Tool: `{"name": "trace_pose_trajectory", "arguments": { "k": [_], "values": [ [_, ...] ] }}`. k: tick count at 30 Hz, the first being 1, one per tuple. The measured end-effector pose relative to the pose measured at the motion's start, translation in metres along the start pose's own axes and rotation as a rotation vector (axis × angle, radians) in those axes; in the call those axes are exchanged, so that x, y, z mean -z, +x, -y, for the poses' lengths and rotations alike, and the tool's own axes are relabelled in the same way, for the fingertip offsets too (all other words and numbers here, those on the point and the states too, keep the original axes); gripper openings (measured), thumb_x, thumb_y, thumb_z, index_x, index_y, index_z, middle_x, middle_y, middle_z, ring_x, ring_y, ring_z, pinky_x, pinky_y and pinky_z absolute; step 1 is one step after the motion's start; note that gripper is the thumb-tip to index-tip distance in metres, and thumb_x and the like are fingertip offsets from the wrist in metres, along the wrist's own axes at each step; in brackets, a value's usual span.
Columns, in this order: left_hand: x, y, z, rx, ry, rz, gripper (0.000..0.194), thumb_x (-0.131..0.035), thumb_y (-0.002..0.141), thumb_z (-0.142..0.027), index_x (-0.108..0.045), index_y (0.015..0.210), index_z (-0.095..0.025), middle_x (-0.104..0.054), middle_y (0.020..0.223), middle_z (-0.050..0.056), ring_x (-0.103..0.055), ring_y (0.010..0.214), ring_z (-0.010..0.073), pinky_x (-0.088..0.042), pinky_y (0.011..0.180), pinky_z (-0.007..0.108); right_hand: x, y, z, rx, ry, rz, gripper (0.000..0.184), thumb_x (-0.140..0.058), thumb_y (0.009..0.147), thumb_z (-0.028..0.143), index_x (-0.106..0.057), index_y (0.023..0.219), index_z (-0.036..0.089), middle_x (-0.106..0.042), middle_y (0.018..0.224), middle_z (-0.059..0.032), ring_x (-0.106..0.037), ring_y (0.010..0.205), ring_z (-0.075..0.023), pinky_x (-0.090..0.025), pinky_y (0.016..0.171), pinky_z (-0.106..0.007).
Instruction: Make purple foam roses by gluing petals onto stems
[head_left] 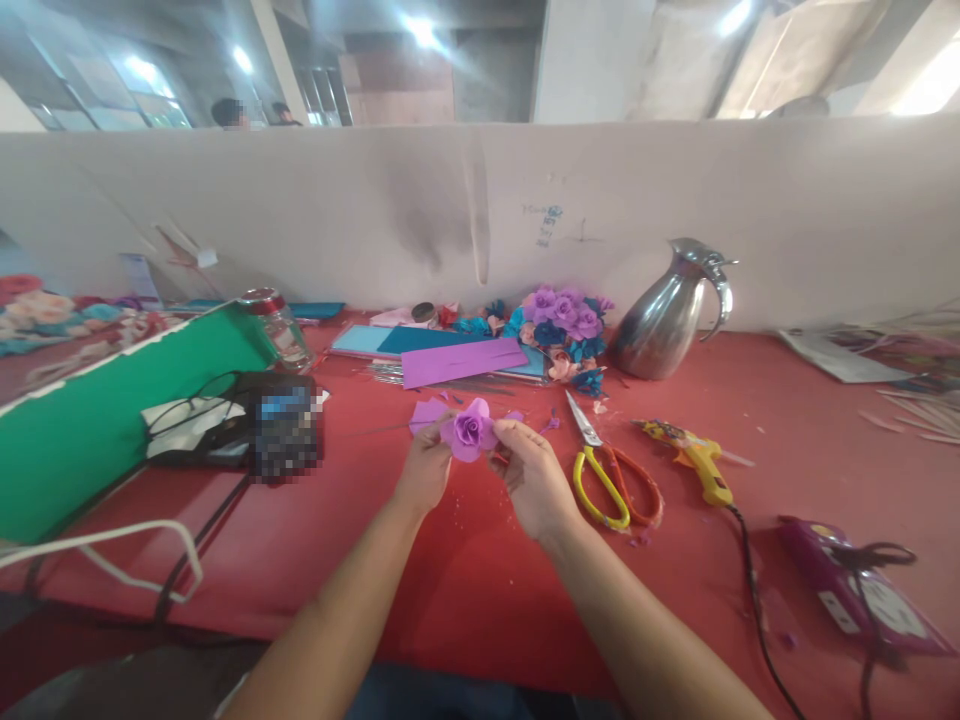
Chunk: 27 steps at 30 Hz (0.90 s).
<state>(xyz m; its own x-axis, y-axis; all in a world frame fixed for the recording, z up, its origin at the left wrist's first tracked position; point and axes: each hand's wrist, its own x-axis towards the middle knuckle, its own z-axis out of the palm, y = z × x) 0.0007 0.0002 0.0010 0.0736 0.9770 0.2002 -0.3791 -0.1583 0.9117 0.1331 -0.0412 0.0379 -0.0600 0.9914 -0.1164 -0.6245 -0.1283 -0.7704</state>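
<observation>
A purple paper flower [471,432] is held up over the red table between my two hands. My left hand [424,468] grips it from the left, fingers closed behind the bloom. On the other side, my right hand [531,475] pinches the edge of a petal between thumb and fingers. A thin stick runs left from behind my left hand. Purple paper pieces [427,413] lie just beyond my fingers. Scissors [606,480] with yellow and orange handles rest to the right of my right hand, blades pointing away. Farther right is a yellow glue gun [697,460] with a black cord.
Purple sheets [465,360] lie on blue sheets at the back, near finished paper flowers [562,315]. A steel jug [664,318] and a glass jar [279,330] stand behind. A green divider [150,410], black bag [225,425] and purple packet [855,590] flank the work area.
</observation>
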Motion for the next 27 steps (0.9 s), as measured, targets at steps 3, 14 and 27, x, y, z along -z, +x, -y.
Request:
{"name": "trace_pose_trajectory", "arguments": {
  "k": [3,14,27],
  "values": [
    [-0.0002,-0.0004,-0.0005,0.004,0.023,-0.003,0.008,-0.074,0.061,-0.022,-0.069,0.057,-0.017,-0.061,0.069,-0.001,-0.05,0.072,0.0137,-0.042,0.075,0.027,-0.0005,-0.0003,0.0005,0.055,-0.051,-0.011,0.02,-0.077,0.065,0.036,-0.066,0.066,0.02,-0.056,0.064,0.0033,-0.041,0.059,-0.009,-0.031,0.058,-0.024],
    [-0.004,0.0014,-0.0042,0.007,-0.026,-0.08,0.013,-0.078,0.056,-0.021,-0.066,0.053,-0.018,-0.064,0.065,-0.002,-0.054,0.07,0.0138,-0.044,0.079,0.028,-0.0004,-0.0014,0.0,0.043,-0.003,0.021,0.015,-0.073,0.067,0.031,-0.062,0.069,0.021,-0.057,0.067,0.0035,-0.044,0.061,-0.0098,-0.031,0.058,-0.024],
    [-0.0038,0.0029,0.0036,0.079,-0.096,-0.121,0.019,-0.082,0.056,-0.024,-0.075,0.074,-0.023,-0.074,0.078,0.0,-0.062,0.089,0.0199,-0.041,0.094,0.035,0.0004,0.0046,-0.0046,0.116,-0.257,-0.068,0.016,-0.07,0.062,0.025,-0.067,0.077,0.021,-0.058,0.07,0.0034,-0.044,0.062,-0.0105,-0.033,0.06,-0.025]
  ]
}}
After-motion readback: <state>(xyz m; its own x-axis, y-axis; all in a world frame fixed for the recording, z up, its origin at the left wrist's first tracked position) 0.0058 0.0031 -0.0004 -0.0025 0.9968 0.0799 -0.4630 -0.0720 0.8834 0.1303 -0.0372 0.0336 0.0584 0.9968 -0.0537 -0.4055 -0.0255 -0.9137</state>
